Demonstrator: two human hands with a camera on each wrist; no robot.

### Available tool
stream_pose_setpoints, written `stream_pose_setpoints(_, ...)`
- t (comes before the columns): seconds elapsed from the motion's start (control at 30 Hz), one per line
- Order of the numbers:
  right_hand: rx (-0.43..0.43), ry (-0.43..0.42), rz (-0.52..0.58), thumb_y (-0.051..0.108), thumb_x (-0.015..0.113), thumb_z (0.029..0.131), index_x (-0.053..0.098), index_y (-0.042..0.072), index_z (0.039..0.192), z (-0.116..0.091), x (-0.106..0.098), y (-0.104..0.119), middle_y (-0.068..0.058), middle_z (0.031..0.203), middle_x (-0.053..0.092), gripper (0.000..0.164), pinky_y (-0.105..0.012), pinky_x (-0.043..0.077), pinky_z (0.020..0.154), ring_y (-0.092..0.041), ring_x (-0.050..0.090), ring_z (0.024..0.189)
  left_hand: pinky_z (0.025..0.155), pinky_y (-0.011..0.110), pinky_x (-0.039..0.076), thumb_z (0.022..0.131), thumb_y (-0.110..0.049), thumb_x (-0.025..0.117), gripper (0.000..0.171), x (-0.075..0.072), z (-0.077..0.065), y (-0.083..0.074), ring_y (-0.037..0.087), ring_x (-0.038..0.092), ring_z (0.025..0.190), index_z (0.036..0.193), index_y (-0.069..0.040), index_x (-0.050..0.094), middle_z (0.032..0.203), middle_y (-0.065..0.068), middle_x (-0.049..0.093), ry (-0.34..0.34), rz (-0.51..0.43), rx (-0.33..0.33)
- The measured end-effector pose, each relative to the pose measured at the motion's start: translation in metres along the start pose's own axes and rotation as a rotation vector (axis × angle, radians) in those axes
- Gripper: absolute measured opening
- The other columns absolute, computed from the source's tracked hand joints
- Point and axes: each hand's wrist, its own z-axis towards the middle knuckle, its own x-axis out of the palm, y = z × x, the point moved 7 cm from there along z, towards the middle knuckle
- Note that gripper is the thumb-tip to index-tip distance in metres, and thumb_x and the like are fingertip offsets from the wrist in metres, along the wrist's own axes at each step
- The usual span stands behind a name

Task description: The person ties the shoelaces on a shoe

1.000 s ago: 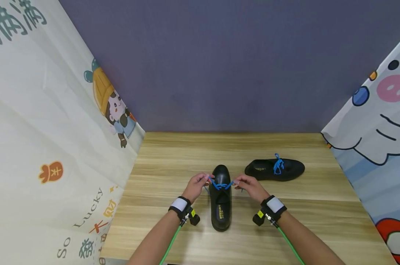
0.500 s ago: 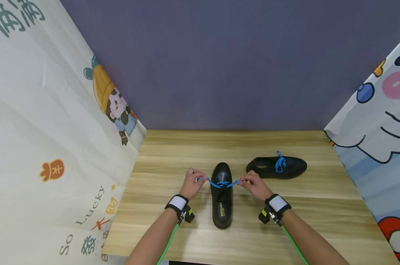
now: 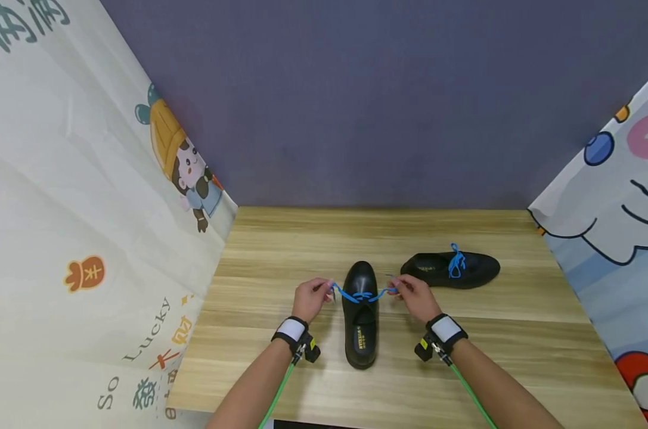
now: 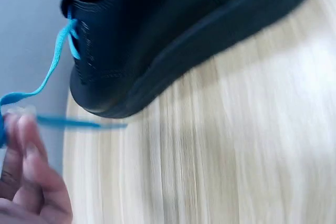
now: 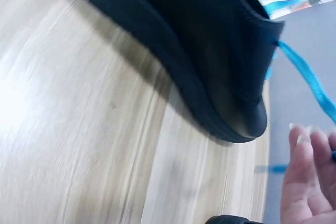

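Note:
A black leather shoe (image 3: 361, 333) stands in the middle of the table, toe away from me, with a blue shoelace (image 3: 362, 296) threaded through its eyelets. My left hand (image 3: 310, 298) pinches one lace end to the left of the shoe. In the left wrist view, the free tip of that lace (image 4: 79, 123) sticks out past the fingers of the left hand (image 4: 37, 177). My right hand (image 3: 417, 297) pinches the other end on the right side. The right wrist view shows that lace (image 5: 310, 77) running from the shoe (image 5: 210, 51) down to the right hand (image 5: 310, 177).
A second black shoe (image 3: 481, 271) with a tied blue lace (image 3: 456, 264) lies at the back right, toe to the right. The wooden table (image 3: 281, 238) meets a grey-blue panel (image 3: 377, 107) behind. Printed white cloths hang at the left (image 3: 45, 179) and right (image 3: 624, 208).
Both hands have moved outward from the shoe, drawing the lace ends apart. Over the last half second the right hand has shifted slightly, and the left hand has dipped a little.

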Motion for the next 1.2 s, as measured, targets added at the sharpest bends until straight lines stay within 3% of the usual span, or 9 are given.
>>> stream_pose_setpoints(0.13,0.000,-0.030,0.128,-0.002,0.055,0.101,0.058,-0.019,0.116,0.000,-0.003,-0.002,-0.038,0.112,0.063,0.022,-0.031,0.059,0.077,-0.011,0.070,0.088,0.067,0.045,0.059,0.096,-0.016,0.069,0.020,-0.003,0.001,0.005,0.028,0.069,0.068,0.098,0.003,0.076,0.079,0.017,0.071,-0.031,-0.030,-0.014)
stream_pose_setpoints(0.23,-0.008,-0.028,0.251,-0.005,0.055,0.100,0.049,-0.022,0.123,0.000,-0.006,-0.006,-0.042,0.115,0.059,0.030,-0.025,0.057,0.078,-0.009,0.071,0.089,0.071,0.036,0.060,0.093,-0.008,0.071,0.018,-0.006,0.000,0.006,0.027,0.072,0.078,0.103,0.006,0.074,0.094,0.021,0.073,-0.076,-0.058,-0.040)
stream_pose_setpoints(0.3,-0.030,-0.028,0.323,-0.008,0.055,0.099,0.043,-0.023,0.127,0.000,-0.008,-0.006,-0.044,0.114,0.058,0.035,-0.024,0.057,0.078,-0.009,0.071,0.089,0.074,0.032,0.058,0.092,-0.007,0.072,0.018,-0.010,-0.001,0.008,0.026,0.069,0.082,0.103,0.007,0.072,0.100,0.022,0.069,-0.156,0.022,-0.038)
stream_pose_setpoints(0.43,-0.045,-0.034,0.363,-0.012,0.053,0.098,0.037,-0.023,0.131,-0.001,-0.010,-0.006,-0.044,0.114,0.058,0.038,-0.023,0.057,0.078,-0.009,0.071,0.089,0.060,0.034,0.046,0.095,-0.019,0.068,0.023,-0.009,-0.004,0.011,0.022,0.056,0.066,0.083,0.001,0.068,0.077,0.008,0.060,-0.226,0.306,-0.057)
stream_pose_setpoints(0.53,-0.009,-0.037,0.322,-0.009,0.053,0.099,0.039,-0.021,0.130,-0.001,-0.010,-0.007,-0.041,0.115,0.060,0.036,-0.023,0.057,0.078,-0.008,0.071,0.089,0.052,0.030,0.040,0.100,-0.035,0.058,0.045,0.006,-0.003,0.020,0.017,0.052,0.055,0.072,-0.001,0.066,0.059,0.001,0.058,-0.075,0.340,-0.136)
stream_pose_setpoints(0.63,-0.012,-0.021,0.293,-0.008,0.053,0.099,0.041,-0.020,0.130,-0.003,-0.008,-0.007,-0.039,0.113,0.062,0.035,-0.023,0.057,0.078,-0.008,0.071,0.089,0.051,0.028,0.041,0.101,-0.050,0.052,0.060,0.024,-0.003,0.031,0.016,0.056,0.055,0.072,-0.002,0.071,0.059,0.000,0.062,0.056,0.351,-0.215)
stream_pose_setpoints(0.8,-0.048,0.022,0.305,-0.012,0.050,0.098,0.040,-0.020,0.128,-0.007,0.001,-0.005,-0.042,0.110,0.060,0.032,-0.026,0.058,0.079,-0.010,0.071,0.089,0.055,0.029,0.041,0.097,-0.049,0.059,0.054,0.037,0.002,0.036,0.017,0.054,0.059,0.067,-0.005,0.067,0.061,0.001,0.060,0.046,0.422,-0.255)
stream_pose_setpoints(0.97,-0.047,0.033,0.284,-0.011,0.050,0.099,0.037,-0.019,0.131,-0.007,0.004,-0.002,-0.043,0.112,0.059,0.036,-0.025,0.057,0.080,-0.008,0.070,0.089,0.049,0.025,0.041,0.092,-0.015,0.067,0.026,0.042,0.007,0.034,0.014,0.054,0.051,0.069,-0.002,0.064,0.057,0.001,0.056,-0.012,0.222,-0.290)
stream_pose_setpoints(1.2,-0.038,0.009,0.317,-0.009,0.050,0.100,0.034,-0.018,0.136,0.000,-0.001,0.004,-0.045,0.118,0.056,0.040,-0.022,0.056,0.081,-0.010,0.070,0.091,0.064,0.025,0.054,0.094,0.002,0.051,0.003,0.050,0.017,0.020,0.012,0.064,0.066,0.095,0.005,0.053,0.080,0.009,0.069,-0.019,-0.354,-0.236)
